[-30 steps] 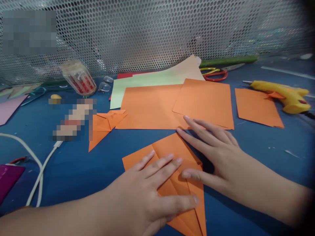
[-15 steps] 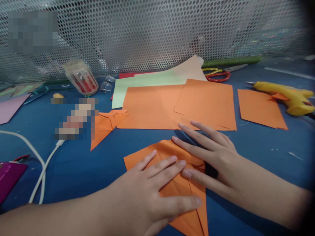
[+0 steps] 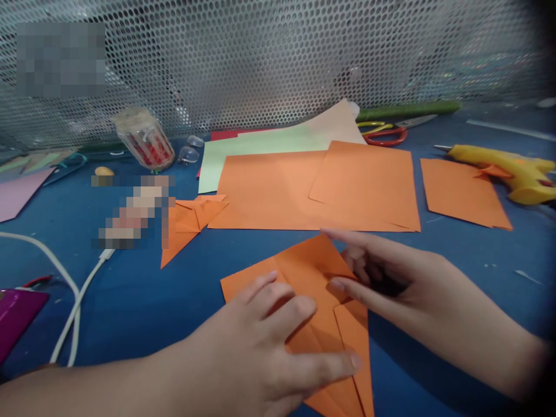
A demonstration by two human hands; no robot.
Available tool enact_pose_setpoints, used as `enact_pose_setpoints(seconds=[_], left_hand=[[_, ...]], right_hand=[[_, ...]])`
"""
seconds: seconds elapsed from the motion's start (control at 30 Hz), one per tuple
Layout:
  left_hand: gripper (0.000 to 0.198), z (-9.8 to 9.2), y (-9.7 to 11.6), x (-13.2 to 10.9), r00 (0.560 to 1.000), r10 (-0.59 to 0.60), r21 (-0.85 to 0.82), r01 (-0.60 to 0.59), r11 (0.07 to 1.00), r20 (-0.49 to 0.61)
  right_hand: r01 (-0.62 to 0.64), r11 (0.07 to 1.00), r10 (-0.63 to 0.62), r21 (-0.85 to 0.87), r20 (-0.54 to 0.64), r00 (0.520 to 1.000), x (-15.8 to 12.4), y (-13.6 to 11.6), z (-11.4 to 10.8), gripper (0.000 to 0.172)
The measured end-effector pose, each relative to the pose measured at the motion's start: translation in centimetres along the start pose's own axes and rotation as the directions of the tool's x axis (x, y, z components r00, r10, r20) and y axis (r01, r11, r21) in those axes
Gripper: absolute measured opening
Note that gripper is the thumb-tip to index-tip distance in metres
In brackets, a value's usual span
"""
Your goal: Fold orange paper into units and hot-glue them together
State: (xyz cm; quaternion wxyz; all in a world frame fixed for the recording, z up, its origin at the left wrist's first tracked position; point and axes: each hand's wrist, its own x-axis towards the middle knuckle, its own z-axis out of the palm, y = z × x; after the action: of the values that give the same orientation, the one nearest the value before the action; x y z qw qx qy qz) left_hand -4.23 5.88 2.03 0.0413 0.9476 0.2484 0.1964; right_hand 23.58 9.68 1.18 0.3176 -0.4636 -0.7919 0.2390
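Note:
A partly folded orange paper (image 3: 304, 272) lies on the blue table in front of me. My left hand (image 3: 264, 341) presses down on its near part, fingers bent and the thumb stretched along a crease. My right hand (image 3: 382, 278) pinches the paper's right flap between thumb and fingers and lifts it off the table. The paper's lower tip runs out under my left thumb.
Flat orange sheets (image 3: 317, 185) lie behind, over a pale green sheet (image 3: 243, 150). Another orange sheet (image 3: 460, 191) and a yellow glue gun (image 3: 504, 168) sit right. Red scissors (image 3: 386, 133), a plastic jar (image 3: 143, 139), a small folded orange piece (image 3: 186, 223) and a white cable (image 3: 73, 301) lie around. Perforated mesh stands behind.
My right hand went from lying flat on the paper to curling and pinching its right flap, raising it. My left fingers bent slightly while still pressing.

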Motion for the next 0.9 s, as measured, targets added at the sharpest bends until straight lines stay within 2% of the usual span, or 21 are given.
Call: enact_pose_setpoints(seconds=[0.03, 0.07, 0.1, 0.13, 0.17, 0.27, 0.37, 0.43, 0.5, 0.57, 0.6, 0.67, 0.7, 0.77, 0.9], left_hand=[[0.037, -0.2, 0.1, 0.0, 1.000, 0.002, 0.042, -0.002, 0.999, 0.009], [0.038, -0.3, 0.3, 0.0, 0.996, -0.015, 0.097, 0.007, 0.995, 0.090], [0.039, -0.3, 0.5, -0.1, 0.997, -0.017, 0.149, 0.006, 0.989, 0.070], [0.037, -0.2, 0.6, -0.1, 1.000, -0.013, 0.184, 0.014, 0.983, -0.006], [0.037, -0.1, 0.8, -0.2, 1.000, -0.019, 0.215, 0.015, 0.976, 0.018], [0.033, 0.5, 1.1, -0.4, 1.000, -0.013, 0.257, 0.020, 0.966, -0.027], [0.033, 1.0, 1.3, -0.4, 0.996, -0.024, 0.286, 0.047, 0.957, -0.082], [0.034, 1.0, 1.5, -0.2, 0.992, -0.048, 0.302, 0.080, 0.950, -0.112], [0.035, 0.5, 1.5, -0.1, 0.985, -0.090, 0.310, 0.132, 0.942, -0.145], [0.048, -0.1, 1.5, 0.0, 0.980, -0.145, 0.326, 0.182, 0.928, -0.135], [0.049, -0.4, 1.4, 0.0, 0.988, -0.152, 0.349, 0.153, 0.924, -0.030], [0.057, -0.6, 1.4, -0.2, 0.984, -0.170, 0.374, 0.142, 0.917, 0.044], [0.059, -0.5, 1.4, -0.4, 0.981, -0.195, 0.369, 0.179, 0.912, 0.006], [0.063, 0.1, 1.4, -0.7, 0.976, -0.217, 0.341, 0.205, 0.918, -0.002], [0.066, 1.0, 1.5, -1.2, 0.968, -0.247, 0.307, 0.246, 0.919, -0.036]], right_hand=[[0.055, 0.997, -0.054, -0.047, 0.013, 0.998, -0.2, 0.1, -0.1, 0.037], [0.123, 0.988, -0.121, -0.096, 0.027, 0.992, -0.4, 0.3, -0.2, 0.034], [0.196, 0.971, -0.192, -0.135, 0.045, 0.980, -0.5, 0.5, -0.3, 0.037], [0.267, 0.950, -0.260, -0.163, 0.064, 0.963, -0.7, 0.6, -0.5, 0.041], [0.334, 0.926, -0.322, -0.176, 0.095, 0.942, -0.8, 0.8, -0.7, 0.045], [0.454, 0.877, -0.419, -0.154, 0.216, 0.882, -0.5, 1.0, -1.3, 0.042], [0.496, 0.857, -0.444, -0.139, 0.287, 0.849, 0.0, 1.0, -1.4, 0.040], [0.527, 0.839, -0.481, -0.135, 0.269, 0.834, 0.1, 1.2, -1.3, 0.042], [0.589, 0.800, -0.549, -0.117, 0.252, 0.797, 0.2, 1.6, -1.1, 0.045], [0.642, 0.760, -0.603, -0.099, 0.262, 0.754, 0.2, 2.0, -1.1, 0.050], [0.654, 0.752, -0.612, -0.086, 0.278, 0.741, 0.2, 2.2, -1.1, 0.051], [0.631, 0.774, -0.588, -0.053, 0.310, 0.747, 0.4, 2.5, -1.3, 0.052], [0.611, 0.791, -0.569, -0.032, 0.327, 0.754, 0.5, 2.6, -1.4, 0.051], [0.583, 0.812, -0.550, 0.011, 0.346, 0.760, 0.7, 2.7, -1.4, 0.050], [0.601, 0.799, -0.574, 0.031, 0.336, 0.747, 0.8, 2.3, -1.3, 0.051]])
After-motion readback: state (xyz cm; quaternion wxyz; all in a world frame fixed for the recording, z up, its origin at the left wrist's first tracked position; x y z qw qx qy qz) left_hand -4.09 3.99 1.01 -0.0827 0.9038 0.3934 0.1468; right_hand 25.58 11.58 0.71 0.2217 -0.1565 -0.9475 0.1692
